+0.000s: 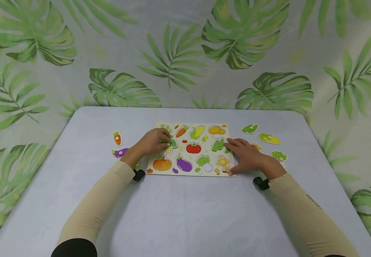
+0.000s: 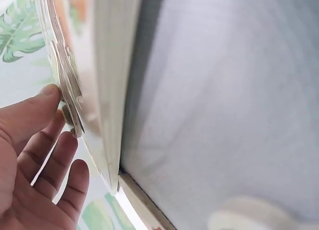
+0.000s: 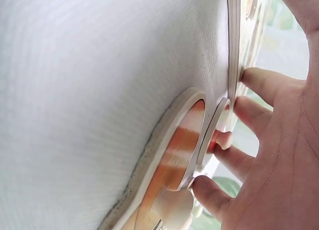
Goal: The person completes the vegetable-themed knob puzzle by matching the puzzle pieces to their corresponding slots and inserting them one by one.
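A wooden vegetable puzzle board lies on the table, with pictures such as a tomato, an eggplant and a pumpkin. My left hand pinches a broccoli puzzle piece over the board's left part. In the left wrist view the piece's edge stands between thumb and fingers, close against the board. Spread over the board's right edge is my right hand, its fingertips touching the board. Under or beside its fingers, a red knobbed piece and an orange-brown piece lie on the table.
Left of the board lie a carrot piece and an eggplant piece, partly behind the left arm. To the right are a green vegetable piece, a corn piece and a leafy green piece. A leaf-patterned cloth hangs behind.
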`<state>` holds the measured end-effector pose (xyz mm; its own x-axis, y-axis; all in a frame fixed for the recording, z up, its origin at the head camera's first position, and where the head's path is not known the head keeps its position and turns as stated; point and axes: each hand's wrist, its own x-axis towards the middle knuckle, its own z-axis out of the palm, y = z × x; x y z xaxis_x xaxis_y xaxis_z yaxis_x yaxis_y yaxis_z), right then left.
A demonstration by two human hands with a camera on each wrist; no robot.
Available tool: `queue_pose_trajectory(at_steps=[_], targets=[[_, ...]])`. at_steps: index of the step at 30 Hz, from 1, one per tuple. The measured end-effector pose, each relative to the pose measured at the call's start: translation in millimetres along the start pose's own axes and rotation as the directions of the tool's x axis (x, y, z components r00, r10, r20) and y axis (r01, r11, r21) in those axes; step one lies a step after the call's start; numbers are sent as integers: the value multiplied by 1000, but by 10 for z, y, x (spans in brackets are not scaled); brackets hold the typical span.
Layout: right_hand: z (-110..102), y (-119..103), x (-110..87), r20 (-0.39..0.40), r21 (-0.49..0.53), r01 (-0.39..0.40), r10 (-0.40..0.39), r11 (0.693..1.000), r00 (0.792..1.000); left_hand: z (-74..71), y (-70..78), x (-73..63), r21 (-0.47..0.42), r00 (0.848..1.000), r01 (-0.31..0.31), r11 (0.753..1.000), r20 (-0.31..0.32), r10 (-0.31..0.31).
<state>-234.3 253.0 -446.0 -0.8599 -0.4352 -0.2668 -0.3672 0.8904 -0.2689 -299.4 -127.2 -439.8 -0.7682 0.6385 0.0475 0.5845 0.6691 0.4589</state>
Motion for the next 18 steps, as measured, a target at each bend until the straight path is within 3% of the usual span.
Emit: queue_pose_trajectory(at_steps=[18], targets=[[21, 13, 3, -3, 6, -12, 12, 1000, 1000, 27, -20, 40, 4, 1000, -5, 1000, 16, 5]])
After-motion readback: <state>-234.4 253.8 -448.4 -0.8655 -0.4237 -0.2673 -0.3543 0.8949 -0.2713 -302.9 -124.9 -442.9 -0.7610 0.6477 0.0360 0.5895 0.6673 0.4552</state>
